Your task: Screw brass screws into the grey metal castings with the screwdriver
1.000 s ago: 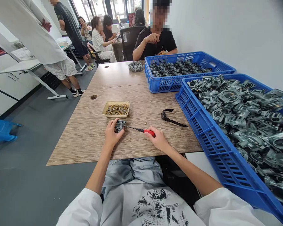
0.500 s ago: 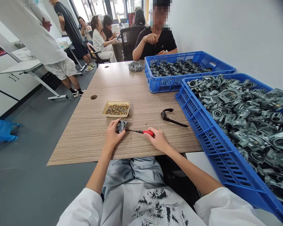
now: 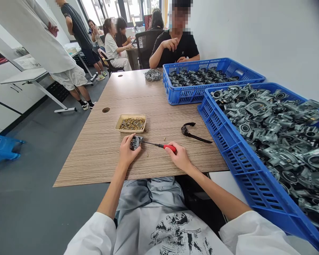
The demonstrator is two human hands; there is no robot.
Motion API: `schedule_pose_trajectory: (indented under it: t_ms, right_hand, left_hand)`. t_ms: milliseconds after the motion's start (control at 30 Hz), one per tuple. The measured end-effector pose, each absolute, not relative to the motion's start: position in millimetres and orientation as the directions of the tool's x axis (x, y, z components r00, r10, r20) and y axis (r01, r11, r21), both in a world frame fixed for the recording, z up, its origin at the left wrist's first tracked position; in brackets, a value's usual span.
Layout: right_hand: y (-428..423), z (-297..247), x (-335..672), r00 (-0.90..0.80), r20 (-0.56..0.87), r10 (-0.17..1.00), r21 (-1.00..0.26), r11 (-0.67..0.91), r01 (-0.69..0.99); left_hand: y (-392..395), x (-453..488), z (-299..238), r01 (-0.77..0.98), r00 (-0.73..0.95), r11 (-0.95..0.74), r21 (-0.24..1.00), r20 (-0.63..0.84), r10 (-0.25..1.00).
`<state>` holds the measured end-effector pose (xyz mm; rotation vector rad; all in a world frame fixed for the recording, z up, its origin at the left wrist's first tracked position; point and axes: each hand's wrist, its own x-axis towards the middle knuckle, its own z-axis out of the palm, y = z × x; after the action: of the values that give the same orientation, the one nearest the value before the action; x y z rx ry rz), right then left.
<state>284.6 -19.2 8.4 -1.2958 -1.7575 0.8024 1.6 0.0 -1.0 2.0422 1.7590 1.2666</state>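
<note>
My left hand (image 3: 128, 151) is closed around a small grey metal carburetor body (image 3: 136, 142), held at the table just in front of the tray. In my right hand (image 3: 179, 156) is a screwdriver (image 3: 170, 147) with a red and black handle. Its thin shaft points left, and the tip meets the right side of the carburetor body; exactly where it sits is too small to tell. One small brass piece (image 3: 147, 154) stands on the table below the shaft, another brass piece (image 3: 164, 138) above it. Behind my left hand is a cream tray (image 3: 117, 124) full of small brass and silver parts.
A black wristwatch (image 3: 184, 131) lies right of the screwdriver. Two blue crates, the near crate (image 3: 228, 156) and the far crate (image 3: 180, 95), hold many metal castings. A clear bowl (image 3: 153, 75) of small parts stands farther back. A person in black (image 3: 175, 49) sits opposite.
My right hand and the screwdriver handle have shifted slightly right, and the shaft now slopes down more toward the handle. My left hand and the carburetor body have barely moved.
</note>
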Motion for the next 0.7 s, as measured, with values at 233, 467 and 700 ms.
schedule_pose_trajectory:
  t_ms: [233,467,700]
  right_hand:
    - [-20.1,10.3,285.0,-0.183,0.219,0.958,-0.843,0.28,0.459]
    - [-19.8,10.9,285.4,-0.184,0.199,0.963,-0.838,0.264,0.478]
    - [-20.0,10.6,285.0,-0.174,0.213,0.961,-0.839,0.271,0.472]
  left_hand:
    - [-1.0,1.7,0.2,0.758,-0.053,-0.284,0.588,0.489,0.871]
    - [-1.3,2.4,1.7,0.757,-0.048,-0.284,0.588,0.484,0.874]
    - [-2.0,2.7,2.5,0.75,-0.05,-0.284,0.597,0.48,0.876]
